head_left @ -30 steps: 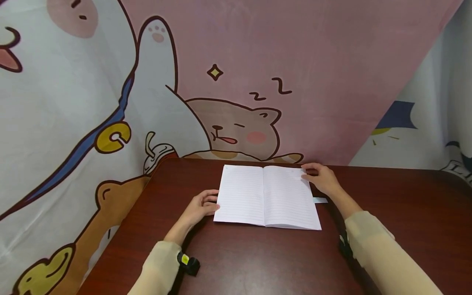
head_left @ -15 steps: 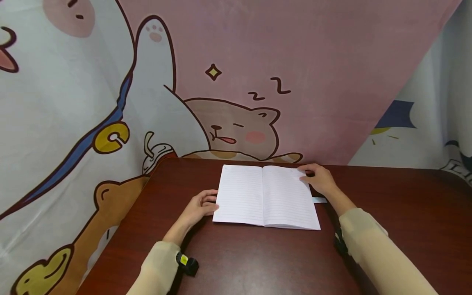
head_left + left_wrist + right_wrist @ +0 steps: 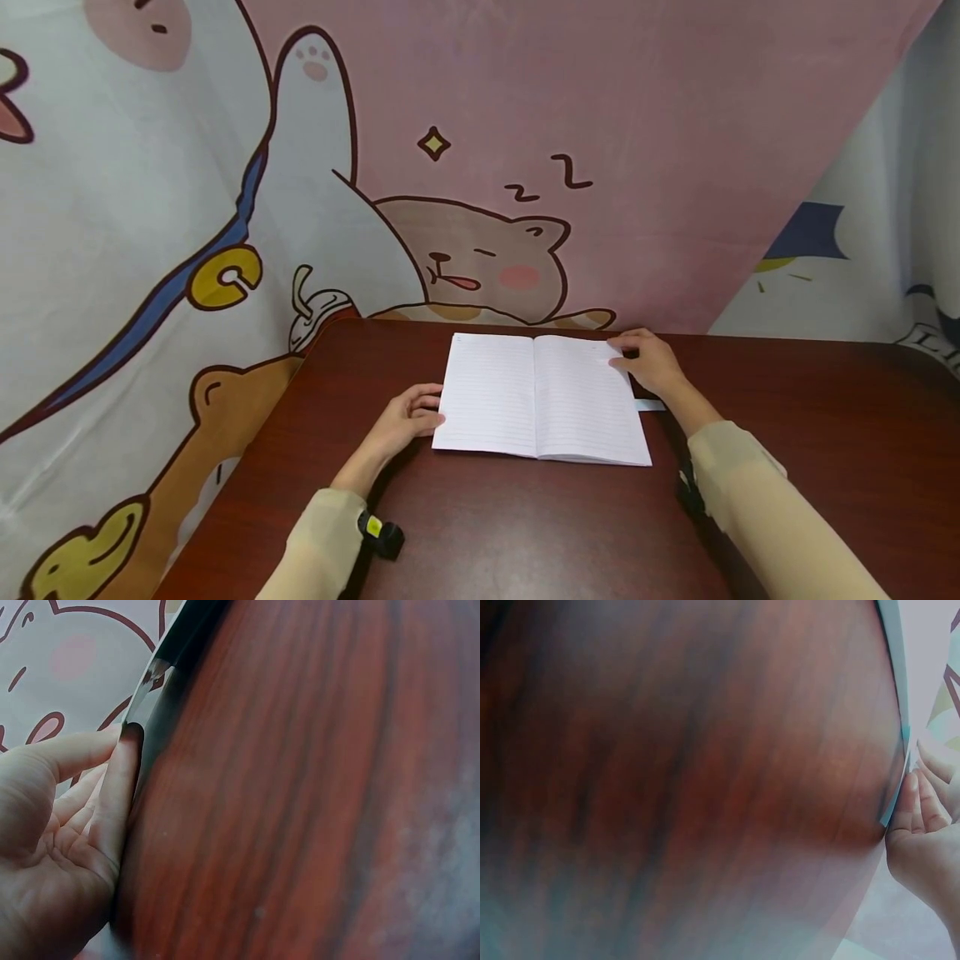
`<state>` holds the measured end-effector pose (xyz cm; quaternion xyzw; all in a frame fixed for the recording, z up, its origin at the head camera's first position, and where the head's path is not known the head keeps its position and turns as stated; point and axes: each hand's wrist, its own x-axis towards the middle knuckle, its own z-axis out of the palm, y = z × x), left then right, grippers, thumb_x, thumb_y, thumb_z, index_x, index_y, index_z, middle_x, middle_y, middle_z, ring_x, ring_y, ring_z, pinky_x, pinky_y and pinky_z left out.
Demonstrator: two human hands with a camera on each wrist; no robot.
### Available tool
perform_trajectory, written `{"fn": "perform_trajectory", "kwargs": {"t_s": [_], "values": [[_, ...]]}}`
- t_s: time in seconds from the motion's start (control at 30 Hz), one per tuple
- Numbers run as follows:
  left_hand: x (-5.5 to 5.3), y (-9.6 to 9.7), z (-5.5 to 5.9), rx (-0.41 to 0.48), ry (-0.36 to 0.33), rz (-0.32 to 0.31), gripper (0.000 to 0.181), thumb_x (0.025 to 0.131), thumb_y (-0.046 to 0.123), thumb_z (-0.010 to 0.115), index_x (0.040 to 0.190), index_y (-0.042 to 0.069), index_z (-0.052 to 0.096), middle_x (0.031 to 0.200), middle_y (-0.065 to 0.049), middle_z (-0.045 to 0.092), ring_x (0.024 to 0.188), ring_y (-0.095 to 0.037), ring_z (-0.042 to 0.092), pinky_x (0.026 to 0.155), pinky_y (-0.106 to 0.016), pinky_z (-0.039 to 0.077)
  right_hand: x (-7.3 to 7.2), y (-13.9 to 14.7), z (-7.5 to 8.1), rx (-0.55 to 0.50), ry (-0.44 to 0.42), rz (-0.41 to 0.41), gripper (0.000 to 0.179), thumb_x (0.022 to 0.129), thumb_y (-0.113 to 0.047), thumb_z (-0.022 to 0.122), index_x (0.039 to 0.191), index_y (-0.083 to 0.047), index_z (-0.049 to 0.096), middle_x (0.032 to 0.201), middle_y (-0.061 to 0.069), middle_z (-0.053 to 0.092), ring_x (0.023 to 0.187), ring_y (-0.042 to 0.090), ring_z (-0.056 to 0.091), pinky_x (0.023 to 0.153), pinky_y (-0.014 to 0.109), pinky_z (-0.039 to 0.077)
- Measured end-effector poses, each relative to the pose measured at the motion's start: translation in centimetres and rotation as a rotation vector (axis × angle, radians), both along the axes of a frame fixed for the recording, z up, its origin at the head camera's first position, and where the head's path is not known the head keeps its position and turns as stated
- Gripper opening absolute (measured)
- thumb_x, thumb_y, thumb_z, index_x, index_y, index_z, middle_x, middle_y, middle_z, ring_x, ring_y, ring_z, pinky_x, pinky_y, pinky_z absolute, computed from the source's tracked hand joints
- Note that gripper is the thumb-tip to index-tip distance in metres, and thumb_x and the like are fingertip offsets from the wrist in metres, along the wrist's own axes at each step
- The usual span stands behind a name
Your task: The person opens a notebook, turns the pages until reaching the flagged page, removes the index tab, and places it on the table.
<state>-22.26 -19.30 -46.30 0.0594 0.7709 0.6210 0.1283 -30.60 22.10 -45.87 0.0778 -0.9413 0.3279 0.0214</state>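
Observation:
An open notebook with blank lined pages lies on the brown table in the head view. My left hand pinches its left edge, thumb on the page and fingers at the underside. The left wrist view shows that thumb and a finger meeting at the thin paper edge. At the upper right corner, my right hand pinches the page edge between thumb and fingers. In the right wrist view the right hand is at the edge of the white paper. A pale blue strip sticks out from the notebook's right side.
The dark red-brown wooden table reaches back to a cartoon-printed cloth. Its left edge slants beside an orange printed figure. A black wrist camera sits at the left cuff, another at the right.
The right hand and forearm have shifted slightly left along the page edge. The left hand and the notebook look the same, apart from a small shift of the head view.

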Motion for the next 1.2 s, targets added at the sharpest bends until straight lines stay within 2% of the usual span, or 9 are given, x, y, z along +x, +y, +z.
{"fn": "perform_trajectory", "kwargs": {"t_s": [0.47, 0.7, 0.97, 1.2], "values": [[0.03, -0.12, -0.19, -0.009, -0.001, 0.011, 0.054, 0.093, 0.0, 0.065, 0.143, -0.002, 0.046, 0.131, -0.029, 0.058, 0.097, -0.014, 0.065, 0.083, -0.029, 0.059, 0.07, -0.17, 0.16, -0.005, -0.004, 0.001, 0.039, 0.094, -0.011, 0.066, 0.13, 0.005, 0.062, 0.137, 0.027, 0.05, 0.129, 0.047, 0.045, 0.11, 0.059, 0.037], [0.01, -0.01, -0.19, -0.013, -0.003, 0.018, 0.053, 0.093, 0.0, 0.065, 0.142, -0.001, 0.047, 0.131, -0.029, 0.058, 0.098, -0.014, 0.065, 0.082, -0.028, 0.059, 0.07, 0.14, 0.01, -0.002, 0.005, 0.013, 0.046, 0.093, -0.012, 0.068, 0.137, 0.001, 0.057, 0.135, 0.026, 0.052, 0.123, 0.044, 0.051, 0.108, 0.058, 0.038], [0.01, 0.1, -0.14, -0.004, 0.0, 0.017, 0.053, 0.092, -0.001, 0.065, 0.142, -0.001, 0.047, 0.13, -0.029, 0.059, 0.097, -0.013, 0.065, 0.082, -0.028, 0.059, 0.1, 0.19, 0.14, -0.025, -0.037, 0.019, 0.043, 0.096, -0.012, 0.064, 0.136, 0.004, 0.057, 0.141, 0.028, 0.043, 0.13, 0.048, 0.042, 0.111, 0.06, 0.033], [0.01, -0.04, -0.05, -0.01, -0.001, 0.014, 0.053, 0.093, -0.001, 0.065, 0.143, -0.002, 0.046, 0.131, -0.029, 0.058, 0.098, -0.015, 0.065, 0.084, -0.029, 0.059, 0.01, 0.03, 0.06, -0.027, -0.024, 0.016, 0.039, 0.096, -0.011, 0.064, 0.131, 0.005, 0.061, 0.14, 0.028, 0.045, 0.131, 0.048, 0.042, 0.111, 0.06, 0.033]]}}
